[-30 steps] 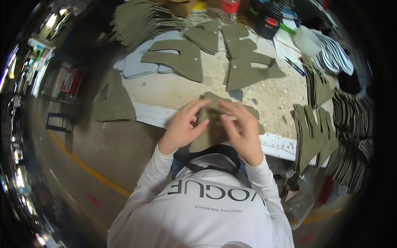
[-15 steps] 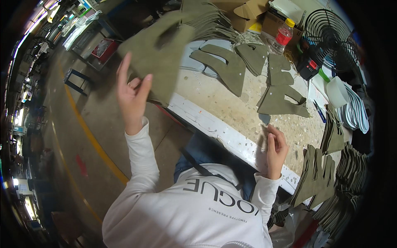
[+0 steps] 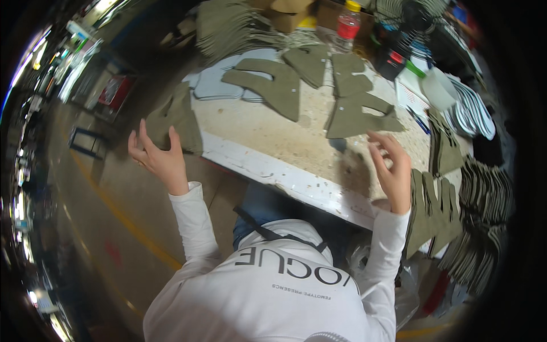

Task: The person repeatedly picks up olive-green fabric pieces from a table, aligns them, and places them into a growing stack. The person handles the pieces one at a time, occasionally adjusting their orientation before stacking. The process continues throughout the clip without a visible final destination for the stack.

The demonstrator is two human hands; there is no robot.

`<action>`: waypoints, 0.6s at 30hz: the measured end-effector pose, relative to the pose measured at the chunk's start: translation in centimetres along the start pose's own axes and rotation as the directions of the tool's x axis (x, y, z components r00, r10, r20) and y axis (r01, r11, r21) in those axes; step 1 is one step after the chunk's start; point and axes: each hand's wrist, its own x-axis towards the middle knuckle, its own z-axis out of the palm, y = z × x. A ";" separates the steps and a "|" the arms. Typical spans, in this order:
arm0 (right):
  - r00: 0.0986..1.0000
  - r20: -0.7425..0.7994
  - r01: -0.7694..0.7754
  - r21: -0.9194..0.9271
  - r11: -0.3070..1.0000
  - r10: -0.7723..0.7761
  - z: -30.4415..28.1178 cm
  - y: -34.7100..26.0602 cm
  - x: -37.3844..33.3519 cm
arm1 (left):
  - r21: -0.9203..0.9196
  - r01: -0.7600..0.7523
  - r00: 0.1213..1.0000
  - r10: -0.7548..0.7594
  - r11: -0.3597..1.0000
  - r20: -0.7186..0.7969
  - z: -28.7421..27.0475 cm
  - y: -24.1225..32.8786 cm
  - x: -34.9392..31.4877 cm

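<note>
My left hand is at the table's left end with fingers spread and nothing held. Just beyond it an olive-green cut fabric piece lies over the table's left corner, partly past the edge. Above the right part of the table, my right hand is raised, its fingers curved and apart, holding nothing visible. Nearest to it is a forked olive piece flat on the tabletop. A small dark grey flat piece sits by that piece's lower edge, blurred.
Other olive pieces lie farther back, over light-blue sheets. Tall olive stacks stand at the back left, more at the right. A bottle, a white roll, pens and a black fan line the far right.
My left hand has let go of the olive piece it held up, which now lies at the table's left corner. My right hand has moved away from the small grey piece. The view has shifted.
</note>
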 end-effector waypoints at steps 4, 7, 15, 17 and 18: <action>0.945 0.249 0.279 -0.267 0.922 -0.213 0.4 0.8 3.6 | -0.723 -0.087 0.863 0.414 0.685 0.289 3.0 7.3 0.9; 0.928 0.294 0.313 -0.284 0.906 -0.229 3.1 2.2 5.7 | -0.891 -0.125 0.519 0.794 0.436 0.316 6.3 12.2 0.7; 0.941 0.125 0.329 -0.134 0.935 -0.313 4.9 5.6 5.5 | -0.903 0.081 0.303 0.853 0.422 0.426 10.6 14.2 1.4; 0.944 0.139 0.313 -0.073 0.947 -0.301 4.6 6.0 5.7 | -0.894 0.130 0.296 0.844 0.428 0.447 11.3 13.9 1.7; 0.943 0.149 0.307 -0.041 0.951 -0.298 4.6 6.2 5.9 | -0.888 0.153 0.294 0.838 0.434 0.460 11.6 13.8 1.7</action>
